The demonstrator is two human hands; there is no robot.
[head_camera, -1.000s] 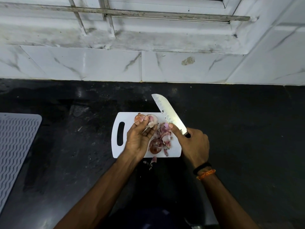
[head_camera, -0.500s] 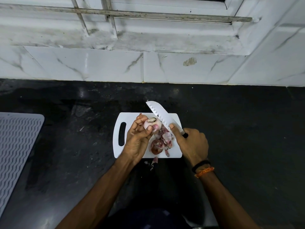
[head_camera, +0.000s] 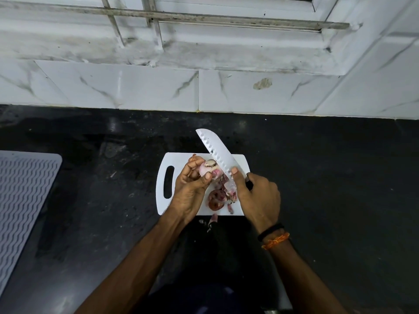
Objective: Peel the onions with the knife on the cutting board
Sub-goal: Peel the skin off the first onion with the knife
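We look down on a black counter [head_camera: 317, 177] that carries a white cutting board [head_camera: 181, 160] with a slot handle at its left end. Our left hand [head_camera: 189, 191] holds a partly peeled onion [head_camera: 207, 169] above the board, the fingers [head_camera: 192, 163] curled round its far side and the thumb pressed on its near side, so that the root end faces up. Our right hand [head_camera: 258, 200] grips the dark handle of the knife [head_camera: 215, 149], its fingers wrapped round the handle and the thumb laid flat along the blade near its heel. The pale, dimpled blade slants up and to the left, its edge touching the right side of the onion and its tip reaching past the far edge of the board. On the board between the two hands lie a heap of purple onion peels [head_camera: 229, 189] and a dark reddish onion piece [head_camera: 215, 199]. One peel scrap [head_camera: 213, 219] lies on the counter just off the near edge of the board. A ribbed grey mat [head_camera: 22, 196] rests on the counter well to the left. Black and orange wristbands [head_camera: 273, 235] circle the right wrist. Behind the counter stands a white marble-patterned tiled wall [head_camera: 136, 87].
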